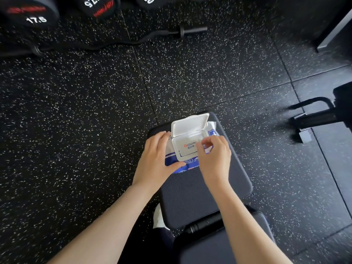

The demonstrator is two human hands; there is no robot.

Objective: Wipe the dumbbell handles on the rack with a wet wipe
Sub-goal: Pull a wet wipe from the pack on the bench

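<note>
Dumbbells (32,15) read 17.5 and 20; wipe pack (185,149) reads "ishurou".

A bench (200,197) with 2 dark pads, joined by a black tube (203,223), stands on a black rubber floor (76,111) flecked with white. A black barbell bar (190,30) lies on the floor far ahead, near the top edge. To the right, well apart from the bench, a black metal frame foot (312,119) rests on the floor, blurred.
</note>
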